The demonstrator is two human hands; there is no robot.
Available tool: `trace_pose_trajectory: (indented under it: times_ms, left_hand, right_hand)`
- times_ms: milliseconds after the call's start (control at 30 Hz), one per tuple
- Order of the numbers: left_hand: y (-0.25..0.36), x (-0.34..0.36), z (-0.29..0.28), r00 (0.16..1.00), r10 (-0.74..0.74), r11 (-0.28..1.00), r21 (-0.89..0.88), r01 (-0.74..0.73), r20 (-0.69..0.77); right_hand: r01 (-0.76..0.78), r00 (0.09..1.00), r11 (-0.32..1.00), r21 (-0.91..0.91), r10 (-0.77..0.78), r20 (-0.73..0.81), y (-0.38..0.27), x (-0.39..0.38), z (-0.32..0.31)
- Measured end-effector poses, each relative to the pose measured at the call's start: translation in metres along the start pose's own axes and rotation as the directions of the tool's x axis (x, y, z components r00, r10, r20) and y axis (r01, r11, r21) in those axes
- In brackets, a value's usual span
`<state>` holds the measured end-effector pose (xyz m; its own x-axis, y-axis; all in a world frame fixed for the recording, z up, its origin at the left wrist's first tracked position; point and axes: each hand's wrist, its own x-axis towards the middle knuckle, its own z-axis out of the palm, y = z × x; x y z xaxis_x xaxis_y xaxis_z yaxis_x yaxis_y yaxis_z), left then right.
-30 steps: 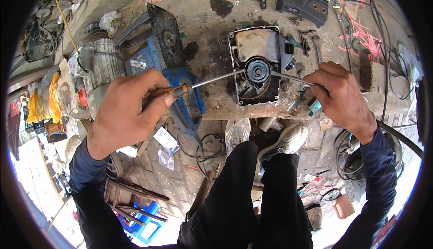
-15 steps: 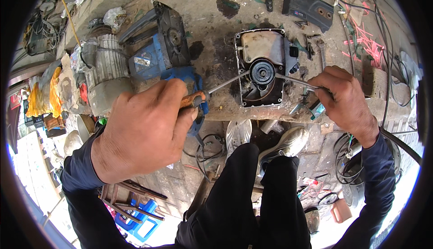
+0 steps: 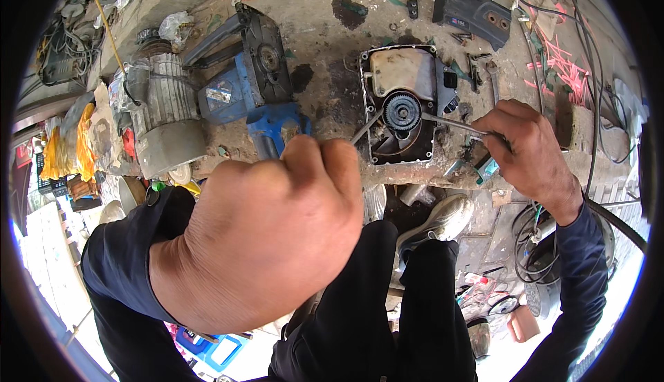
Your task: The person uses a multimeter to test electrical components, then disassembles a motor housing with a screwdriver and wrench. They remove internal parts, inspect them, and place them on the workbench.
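A dark toothed gear sits inside an opened rectangular black housing on the stained work surface. Closed round a screwdriver, my left hand is raised close to the camera and hides the handle. That screwdriver's shaft slants up to the gear's left edge. From the other side, my right hand grips a slim metal rod, whose far end lies against the gear's right edge. The fingers cover the rod's near end, so its kind does not show.
A blue-and-black power tool body and a ribbed grey motor lie to the left. Beyond the housing are a black cover, a wrench and loose screws. Black cable and pink strands occupy the right.
My left hand has moved right and nearer the camera, hiding the screwdriver's orange-brown handle. The left shaft now rises more steeply to the gear. My right hand has barely moved.
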<state>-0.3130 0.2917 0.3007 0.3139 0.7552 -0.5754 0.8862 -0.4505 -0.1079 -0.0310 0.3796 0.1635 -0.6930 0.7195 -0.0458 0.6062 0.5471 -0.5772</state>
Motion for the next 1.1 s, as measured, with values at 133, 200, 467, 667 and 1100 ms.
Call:
trace_pose_trajectory:
  times_ms: [133,200,467,667,1100]
  left_hand:
    - [0.003,0.005,-0.01,0.992,0.09,0.99,0.117,-0.08,-0.089]
    - [0.001,0.007,-0.01,0.991,0.112,0.986,0.128,-0.102,-0.074]
    - [-0.049,0.006,0.017,0.986,-0.12,0.947,-0.313,0.077,-0.119]
    - [-0.068,-0.003,0.048,0.962,-0.155,0.822,-0.57,-0.001,-0.225]
    - [-0.072,-0.009,0.106,0.955,-0.238,0.651,-0.758,0.022,-0.177]
  right_hand:
    - [-0.027,1.0,1.0,0.006,0.026,0.009,0.0,0.0,0.0]
    - [-0.032,0.999,0.999,0.008,0.032,0.014,0.0,0.0,0.0]
    - [-0.088,0.996,0.986,0.139,0.089,-0.002,0.012,-0.005,0.003]
    - [-0.155,0.988,0.948,0.278,0.155,0.021,0.028,-0.01,0.011]
    - [-0.39,0.921,0.771,0.504,0.331,0.205,0.05,-0.021,0.034]
